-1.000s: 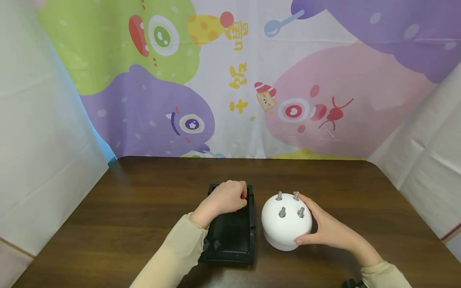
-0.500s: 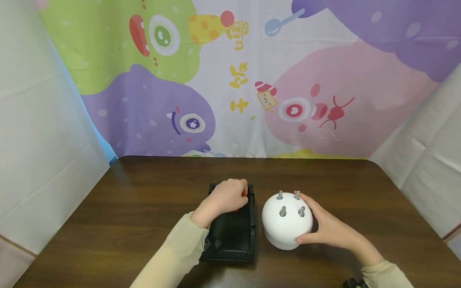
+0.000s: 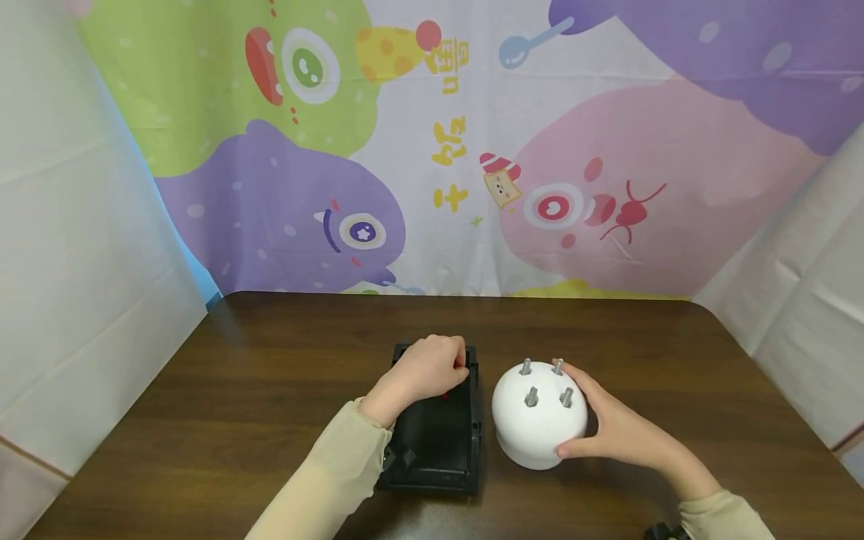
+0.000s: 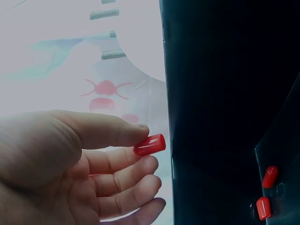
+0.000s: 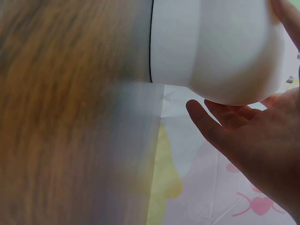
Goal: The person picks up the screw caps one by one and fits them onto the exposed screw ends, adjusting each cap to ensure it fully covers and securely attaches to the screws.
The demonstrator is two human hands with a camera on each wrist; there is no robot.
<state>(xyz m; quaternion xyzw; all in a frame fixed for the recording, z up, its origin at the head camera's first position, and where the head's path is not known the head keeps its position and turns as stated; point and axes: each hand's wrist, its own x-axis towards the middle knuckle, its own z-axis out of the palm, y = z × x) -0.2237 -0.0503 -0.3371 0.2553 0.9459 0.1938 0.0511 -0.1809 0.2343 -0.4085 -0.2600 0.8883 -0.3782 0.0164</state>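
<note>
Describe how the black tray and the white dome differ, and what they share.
The black tray is rectangular; the white dome is round. The black tray holds red caps; the white dome carries four threaded studs. The left hand is over the black tray; the right hand grips the white dome. Both rest on the table.

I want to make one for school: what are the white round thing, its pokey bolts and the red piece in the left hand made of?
The white round thing looks like smooth, matte plastic, with soft shading. The bolts are probably metal: grey, with screw threads. The red piece is glossy, with bright highlights; maybe plastic or rubber.
</note>
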